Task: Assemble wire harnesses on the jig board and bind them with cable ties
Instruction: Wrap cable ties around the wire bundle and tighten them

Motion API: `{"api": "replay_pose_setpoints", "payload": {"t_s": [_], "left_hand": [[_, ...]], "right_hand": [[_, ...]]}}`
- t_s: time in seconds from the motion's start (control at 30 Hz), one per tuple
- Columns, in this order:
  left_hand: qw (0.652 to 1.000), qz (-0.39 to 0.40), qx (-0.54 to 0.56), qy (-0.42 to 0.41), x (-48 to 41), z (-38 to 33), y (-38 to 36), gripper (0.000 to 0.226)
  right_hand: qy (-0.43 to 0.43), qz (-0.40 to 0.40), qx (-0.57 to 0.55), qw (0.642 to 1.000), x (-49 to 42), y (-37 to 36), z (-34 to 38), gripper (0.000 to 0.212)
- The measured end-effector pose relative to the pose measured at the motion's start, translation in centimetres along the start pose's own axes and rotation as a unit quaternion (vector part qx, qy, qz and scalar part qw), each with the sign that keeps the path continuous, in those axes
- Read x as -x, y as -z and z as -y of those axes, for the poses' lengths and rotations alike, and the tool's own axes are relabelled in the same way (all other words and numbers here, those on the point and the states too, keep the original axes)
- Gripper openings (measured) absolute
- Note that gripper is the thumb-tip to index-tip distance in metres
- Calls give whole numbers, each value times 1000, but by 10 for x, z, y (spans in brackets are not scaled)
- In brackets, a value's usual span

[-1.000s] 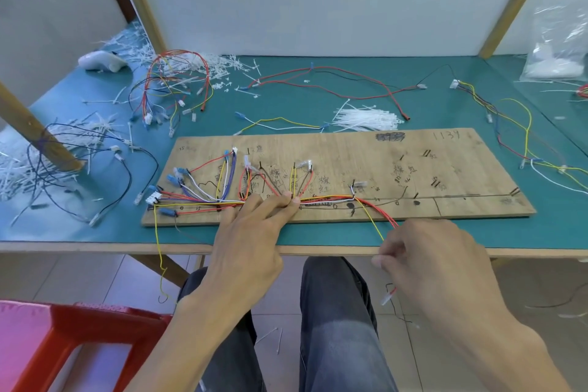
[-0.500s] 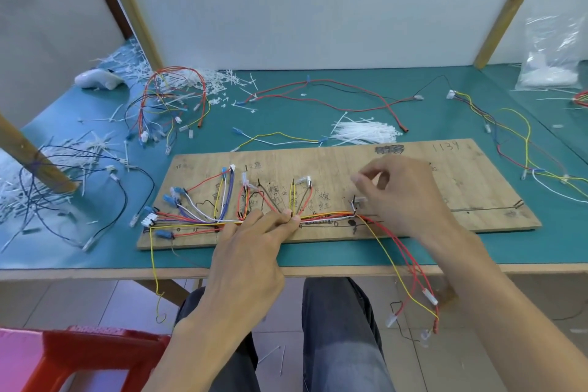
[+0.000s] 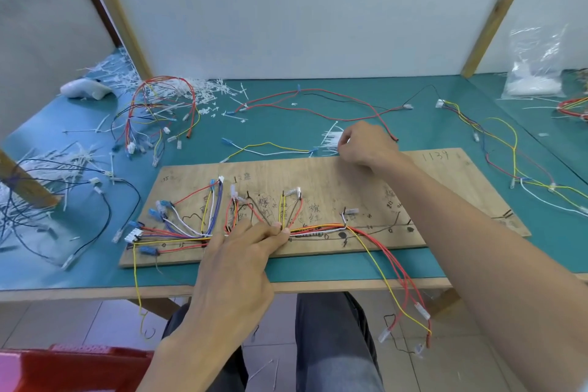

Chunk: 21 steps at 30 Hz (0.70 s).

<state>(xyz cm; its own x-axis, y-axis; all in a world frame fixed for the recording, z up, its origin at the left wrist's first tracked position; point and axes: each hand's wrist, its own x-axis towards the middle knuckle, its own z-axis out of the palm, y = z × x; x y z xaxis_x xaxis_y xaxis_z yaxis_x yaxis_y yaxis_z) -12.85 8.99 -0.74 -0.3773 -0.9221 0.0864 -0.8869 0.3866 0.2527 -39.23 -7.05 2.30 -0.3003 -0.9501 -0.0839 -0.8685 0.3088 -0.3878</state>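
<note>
Loose red and yellow wire ends (image 3: 404, 293) are hanging over the front edge of the desk (image 3: 318, 274), with their small plugs dangling free. Their weight is pulling on the run, and the right arm (image 3: 477, 248) is crossing right above them, so a careless sweep back could be dragging the wires off their marked path.

Just beyond, on the front part of the board (image 3: 286, 175), the left hand (image 3: 241, 264) is pinching the wire bundle (image 3: 318, 228) between thumb and forefinger, where the branches are joining the main run. That pinch seems to be all that is gathering the wires here. If it is slackening while attention is going elsewhere, the strands could be spreading and a tie could be closing round too few of them.

Past the board's far edge, the right hand (image 3: 366, 145) is curling over the pile of cable ties (image 3: 329, 140). I cannot tell whether it is grasping one. Several thin ties could be coming up together, or scattering across the desk.
</note>
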Motion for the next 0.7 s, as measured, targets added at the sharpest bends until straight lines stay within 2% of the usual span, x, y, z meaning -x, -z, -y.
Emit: {"api": "replay_pose_setpoints", "payload": {"t_s": [0.17,0.37,0.6,0.7], "left_hand": [[1000,-8,6,1,1,-2,3,69],[1000,3,13,15,3,-5,6,70],[1000,13,19,19,0,-6,8,71],[1000,-1,16,17,1,-5,7,70]], "right_hand": [[-27,2,4,1000,-4,2,3,31],[7,-9,-19,1000,-2,-2,-6,20],[25,-116,-57,991,3,-6,-16,23],[36,-135,-126,982,10,0,-17,25]]}}
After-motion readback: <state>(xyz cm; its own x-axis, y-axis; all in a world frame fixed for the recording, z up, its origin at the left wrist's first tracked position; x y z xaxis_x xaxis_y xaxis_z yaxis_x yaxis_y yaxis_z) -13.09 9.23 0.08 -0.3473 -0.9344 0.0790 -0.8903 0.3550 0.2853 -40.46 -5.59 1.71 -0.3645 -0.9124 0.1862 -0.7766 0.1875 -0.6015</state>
